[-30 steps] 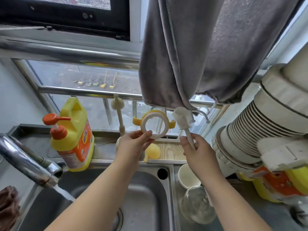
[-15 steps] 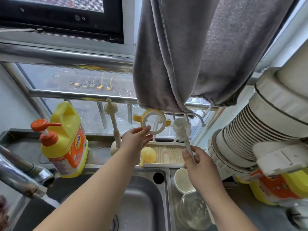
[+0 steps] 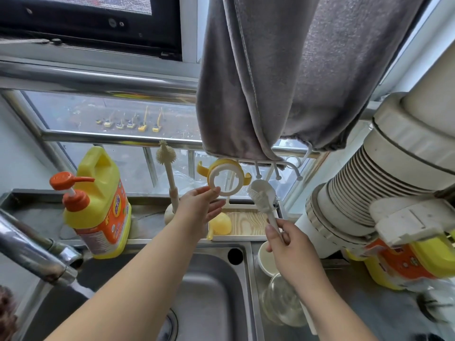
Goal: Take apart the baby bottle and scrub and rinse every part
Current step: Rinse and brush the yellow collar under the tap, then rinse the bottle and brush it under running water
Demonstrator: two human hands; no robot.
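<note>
Left hand [image 3: 200, 205] is raised over the far edge of the sink [image 3: 211, 291]; the bottle collar [image 3: 223, 177], a white ring with yellow side handles, is pinched at its lower left rim between thumb and fingertips, the remaining fingers extended below it. The collar is held upright, its opening facing the camera, just under the hem of the grey towel [image 3: 295, 77] hung from the window rail.

Right hand [image 3: 293, 249] is curled round the handle of a white brush [image 3: 262, 195]; the brush head is pointed up and to the left, just right of the collar and close to it. Contact between brush and collar cannot be told.

Glass bottle body [image 3: 283, 301] is seen lying on the steel counter right of the sink, near the right forearm. A small white cup [image 3: 267, 263] is stood just beyond it. A yellow cap [image 3: 220, 226] is lying on the wooden tray [image 3: 248, 223] at the far sink edge, below the left hand.

A second, spiky brush [image 3: 167, 166] is stood upright left of the tray. A yellow detergent jug [image 3: 98, 205] with orange pump is placed at far left, behind the tap [image 3: 32, 254]. A white ribbed duct [image 3: 369, 193] is seen at right
</note>
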